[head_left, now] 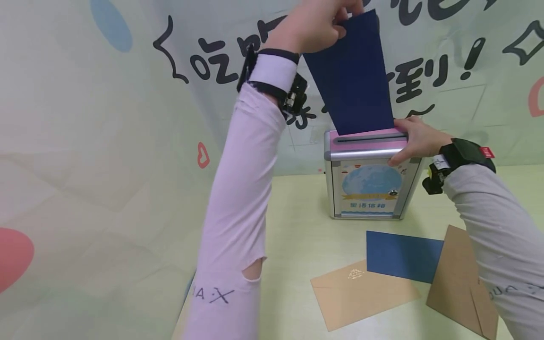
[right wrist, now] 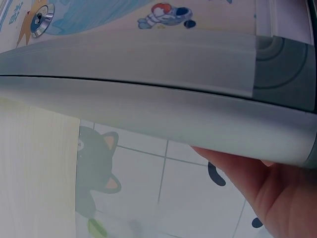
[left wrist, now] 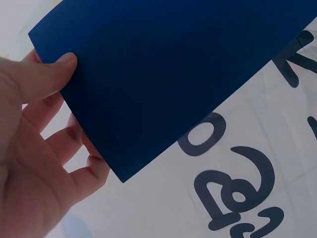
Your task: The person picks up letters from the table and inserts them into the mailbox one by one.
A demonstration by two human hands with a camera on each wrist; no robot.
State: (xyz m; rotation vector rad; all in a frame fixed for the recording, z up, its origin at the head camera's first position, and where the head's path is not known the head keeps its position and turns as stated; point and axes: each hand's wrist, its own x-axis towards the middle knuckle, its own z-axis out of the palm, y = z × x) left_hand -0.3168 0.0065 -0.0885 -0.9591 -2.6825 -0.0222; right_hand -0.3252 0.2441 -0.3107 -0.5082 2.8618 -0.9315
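Observation:
High in the head view, my left hand [head_left: 312, 28] pinches a dark blue envelope [head_left: 354, 75] by its upper end. The thumb lies flat on its face in the left wrist view, fingers behind. Below hangs a silver-framed letter box [head_left: 369, 189] with a pink top and a long slot [head_left: 369, 138]. The envelope's lower edge meets the top near the slot; whether it has entered I cannot tell. My right hand [head_left: 422, 137] grips the box's upper right end, thumb over the front edge. In the right wrist view the box's rim [right wrist: 148, 106] hides most of that hand.
On the pale table [head_left: 293, 236] before the box lie a tan envelope [head_left: 361, 297], a second blue envelope [head_left: 403, 255] overlapping it, and a brown envelope [head_left: 459, 283] partly under my right forearm. Behind stands a sheet [head_left: 471, 99] printed with black characters.

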